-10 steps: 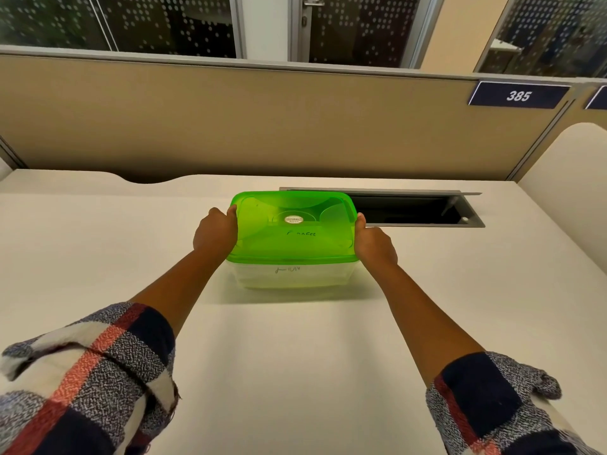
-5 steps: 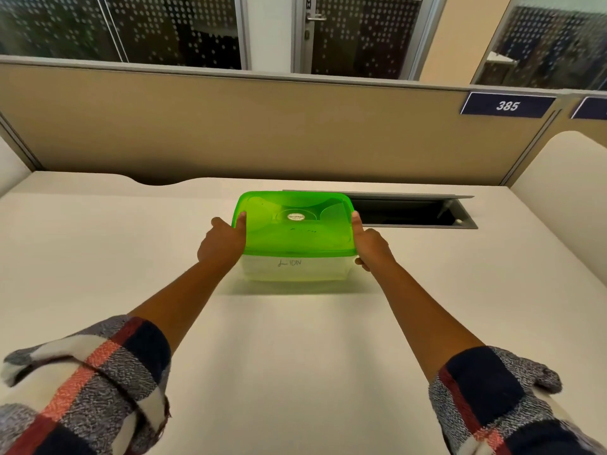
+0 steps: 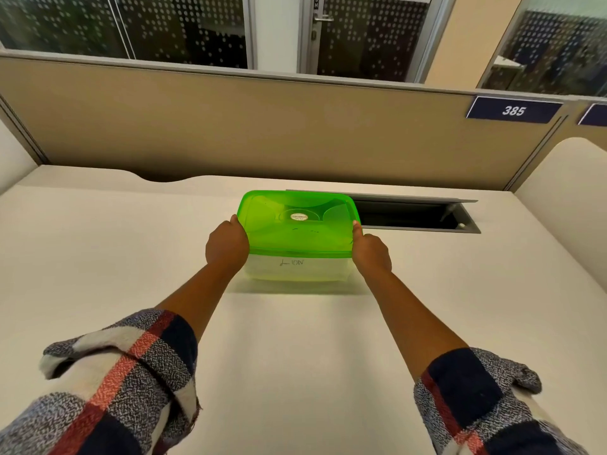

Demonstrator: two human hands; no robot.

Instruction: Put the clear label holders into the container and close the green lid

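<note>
Nearest the camera, two plaid sleeves frame a pale desk as a person reaches toward twelve o'clock. Further out, the left hand is wrapped onto the nine o'clock side of a translucent container, its thumb hooked over the rim of the green lid; the right hand is clasped on the three o'clock side, thumb likewise on the lid edge. Container and lid sit at mid-desk, the lid lying flat over the box. The clear label holders cannot be made out through the cloudy wall. Judging by the grip, the closing step is under way: it would be done well by pressing the thumbs down evenly on both sides, then working round the corners until the rim seats all the way. Beyond, at one o'clock, an open cable tray lies just behind the lid; farther still stands a tan partition bearing a plate marked 385.
</note>
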